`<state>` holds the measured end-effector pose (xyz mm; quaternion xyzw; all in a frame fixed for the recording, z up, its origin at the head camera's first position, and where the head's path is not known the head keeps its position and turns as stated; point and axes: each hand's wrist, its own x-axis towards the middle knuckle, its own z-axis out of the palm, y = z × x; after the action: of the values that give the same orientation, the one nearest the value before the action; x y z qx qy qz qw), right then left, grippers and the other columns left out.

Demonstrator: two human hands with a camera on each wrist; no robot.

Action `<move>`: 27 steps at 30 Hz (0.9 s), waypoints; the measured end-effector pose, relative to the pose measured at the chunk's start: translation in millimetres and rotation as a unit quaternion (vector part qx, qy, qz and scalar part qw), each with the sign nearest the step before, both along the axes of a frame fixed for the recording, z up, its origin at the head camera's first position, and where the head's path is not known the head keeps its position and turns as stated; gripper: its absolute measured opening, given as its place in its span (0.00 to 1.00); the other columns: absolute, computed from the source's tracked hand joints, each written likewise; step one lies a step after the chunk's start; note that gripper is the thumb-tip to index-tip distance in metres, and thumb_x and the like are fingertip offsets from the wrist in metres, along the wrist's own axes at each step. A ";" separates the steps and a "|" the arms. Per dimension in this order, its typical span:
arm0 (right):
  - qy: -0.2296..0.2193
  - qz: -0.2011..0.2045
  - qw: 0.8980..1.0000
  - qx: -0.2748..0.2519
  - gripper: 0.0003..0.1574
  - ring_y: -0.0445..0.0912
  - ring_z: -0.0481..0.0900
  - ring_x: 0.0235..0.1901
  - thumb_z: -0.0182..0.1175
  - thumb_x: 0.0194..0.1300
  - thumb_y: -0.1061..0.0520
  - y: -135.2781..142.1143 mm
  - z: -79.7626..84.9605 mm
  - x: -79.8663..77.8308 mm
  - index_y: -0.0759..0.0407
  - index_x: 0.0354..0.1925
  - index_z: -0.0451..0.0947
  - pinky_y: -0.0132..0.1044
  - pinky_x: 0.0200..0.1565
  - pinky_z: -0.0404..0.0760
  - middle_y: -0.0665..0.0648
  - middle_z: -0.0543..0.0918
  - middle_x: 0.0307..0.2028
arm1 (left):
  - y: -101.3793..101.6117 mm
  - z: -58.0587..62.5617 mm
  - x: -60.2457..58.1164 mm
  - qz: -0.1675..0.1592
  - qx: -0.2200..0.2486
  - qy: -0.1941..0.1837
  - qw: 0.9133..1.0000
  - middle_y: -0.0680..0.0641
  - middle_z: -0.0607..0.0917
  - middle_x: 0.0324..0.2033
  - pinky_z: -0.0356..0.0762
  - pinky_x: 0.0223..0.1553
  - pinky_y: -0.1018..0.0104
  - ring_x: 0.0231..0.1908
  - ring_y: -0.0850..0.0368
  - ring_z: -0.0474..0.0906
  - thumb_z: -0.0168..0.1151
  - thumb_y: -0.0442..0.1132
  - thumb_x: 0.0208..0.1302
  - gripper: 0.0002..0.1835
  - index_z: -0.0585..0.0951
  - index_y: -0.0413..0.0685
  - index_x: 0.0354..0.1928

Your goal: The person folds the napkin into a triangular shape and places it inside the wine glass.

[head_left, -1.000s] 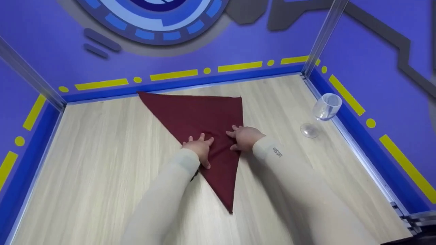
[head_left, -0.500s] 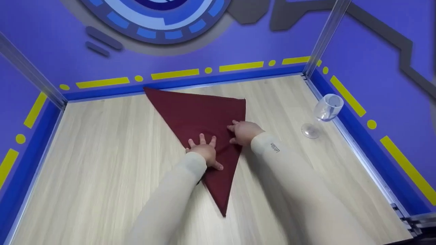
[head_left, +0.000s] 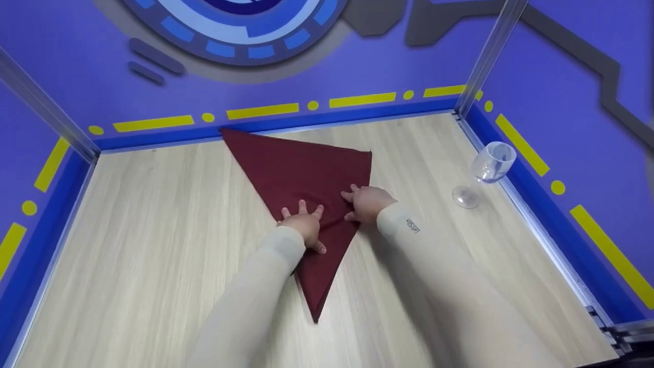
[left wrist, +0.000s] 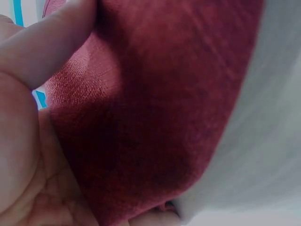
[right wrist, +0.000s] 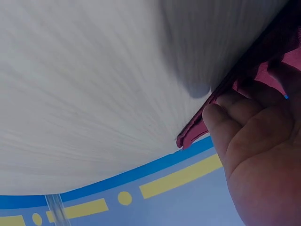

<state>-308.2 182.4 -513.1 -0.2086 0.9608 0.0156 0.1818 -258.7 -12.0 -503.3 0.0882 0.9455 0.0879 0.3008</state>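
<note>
A dark red cloth, folded into a triangle, lies on the wood-grain table with one corner at the back wall and a narrow tip towards the front. My left hand rests on its left edge, fingers spread and straight. On the cloth's right edge my right hand presses with its fingers extended. Small creases run between the two hands. In the left wrist view the cloth fills the middle beside the thumb and palm. The right wrist view has the right hand's fingers against the cloth's layered edge.
A stemmed wine glass stands upright on the right side of the table. Blue walls with yellow markings enclose the back and both sides, joined by metal corner posts.
The cloth has turned clockwise under my hands: its near tip has swung left and its far left corner has shifted right and back. Both hands still lie on it; the glass has not moved.
</note>
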 end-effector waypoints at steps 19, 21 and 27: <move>0.030 0.020 0.999 -0.009 0.29 0.53 0.73 0.58 0.48 0.68 0.40 -0.6 4.1 0.1 0.50 0.62 0.70 0.46 0.58 0.71 0.58 0.75 0.59 | -9.1 1.1 -5.2 -0.040 -0.007 0.006 0.999 0.40 0.39 0.72 0.69 0.53 0.39 0.66 0.23 0.37 0.74 0.51 0.43 0.58 0.47 0.70 0.72; 0.034 0.028 0.999 -0.008 0.28 0.52 0.75 0.56 0.48 0.68 0.41 -1.3 5.1 0.9 0.50 0.61 0.71 0.47 0.57 0.72 0.57 0.78 0.56 | -10.7 0.9 -5.7 -0.042 -0.004 0.004 0.999 0.40 0.39 0.72 0.69 0.53 0.40 0.66 0.24 0.36 0.75 0.50 0.43 0.58 0.47 0.70 0.72; 0.045 0.026 0.999 -0.002 0.26 0.51 0.80 0.49 0.55 0.63 0.39 -3.8 9.9 0.2 0.49 0.53 0.78 0.47 0.52 0.75 0.54 0.83 0.47 | -15.2 1.6 -7.0 -0.041 -0.004 0.000 0.999 0.43 0.39 0.73 0.68 0.54 0.40 0.67 0.25 0.36 0.76 0.47 0.41 0.58 0.48 0.74 0.71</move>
<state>-308.0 178.6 -503.2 -0.2333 0.9623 0.0281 0.1372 -265.7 -27.2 -501.8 0.1253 0.9415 0.0719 0.3044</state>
